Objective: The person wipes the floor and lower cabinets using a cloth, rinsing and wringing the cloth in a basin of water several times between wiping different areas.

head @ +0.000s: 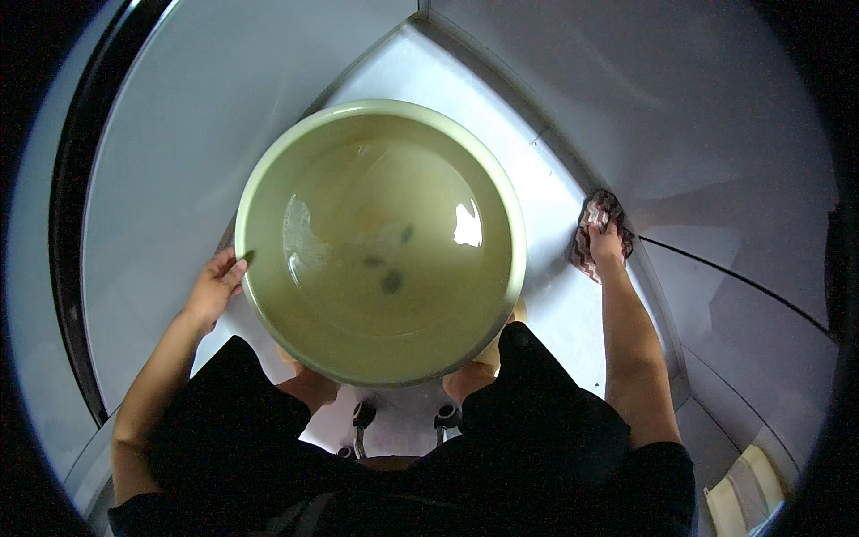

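Observation:
A large pale green plastic basin (380, 109) stands on the floor between my knees, with cloudy water (335, 295) in it. A few dark blurred spots show in the water; I cannot tell what they are. My left hand (216, 285) grips the basin's rim at its left side, thumb on top. Off to the right, my right hand (607, 243) presses a patterned cloth (594, 213) with brown, pink and white zigzags where the floor meets the wall. The cloth is bunched under my fingers.
Grey walls (637, 101) meet in a corner beyond the basin, with a skirting (496, 77) along the right one. A dark cable (738, 278) or seam runs across the right wall. Caster wheels (364, 414) sit below me. A cream plastic object (745, 493) lies at lower right.

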`<action>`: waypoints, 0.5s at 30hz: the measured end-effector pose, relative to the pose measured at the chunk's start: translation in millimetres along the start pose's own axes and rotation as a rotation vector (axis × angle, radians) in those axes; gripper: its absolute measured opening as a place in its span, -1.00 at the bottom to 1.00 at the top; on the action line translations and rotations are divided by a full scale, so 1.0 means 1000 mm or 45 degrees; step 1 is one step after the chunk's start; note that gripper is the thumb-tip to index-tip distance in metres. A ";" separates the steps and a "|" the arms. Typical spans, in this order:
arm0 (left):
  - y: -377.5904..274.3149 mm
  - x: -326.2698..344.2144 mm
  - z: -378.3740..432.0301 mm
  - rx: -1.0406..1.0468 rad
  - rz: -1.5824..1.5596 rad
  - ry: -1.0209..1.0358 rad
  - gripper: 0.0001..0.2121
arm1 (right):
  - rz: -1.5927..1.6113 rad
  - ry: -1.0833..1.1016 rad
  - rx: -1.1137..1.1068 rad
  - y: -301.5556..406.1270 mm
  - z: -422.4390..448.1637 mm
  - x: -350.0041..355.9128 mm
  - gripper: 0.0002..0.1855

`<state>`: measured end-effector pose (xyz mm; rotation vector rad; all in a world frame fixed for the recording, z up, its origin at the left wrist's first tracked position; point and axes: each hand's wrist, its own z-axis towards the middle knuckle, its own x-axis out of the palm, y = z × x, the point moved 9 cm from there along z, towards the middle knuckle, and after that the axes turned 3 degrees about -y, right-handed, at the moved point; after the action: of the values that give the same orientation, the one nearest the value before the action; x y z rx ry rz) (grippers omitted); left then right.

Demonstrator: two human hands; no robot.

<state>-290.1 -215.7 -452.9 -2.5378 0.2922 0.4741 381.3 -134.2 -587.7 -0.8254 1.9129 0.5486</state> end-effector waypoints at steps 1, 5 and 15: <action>-0.002 -0.001 -0.001 0.015 -0.014 -0.001 -0.63 | -0.120 -0.002 0.083 0.018 -0.015 -0.013 -0.32; -0.002 0.004 0.001 0.141 -0.060 0.113 -0.67 | -0.107 -0.074 -0.044 0.046 -0.018 -0.012 -0.38; -0.025 -0.013 -0.004 0.461 0.134 0.056 -0.66 | -0.692 -0.043 -0.696 0.214 -0.053 -0.028 -0.69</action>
<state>-293.3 -195.3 -433.1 -2.1895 0.4842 0.3671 201.0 -17.4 -532.5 -1.6094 1.4217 0.7419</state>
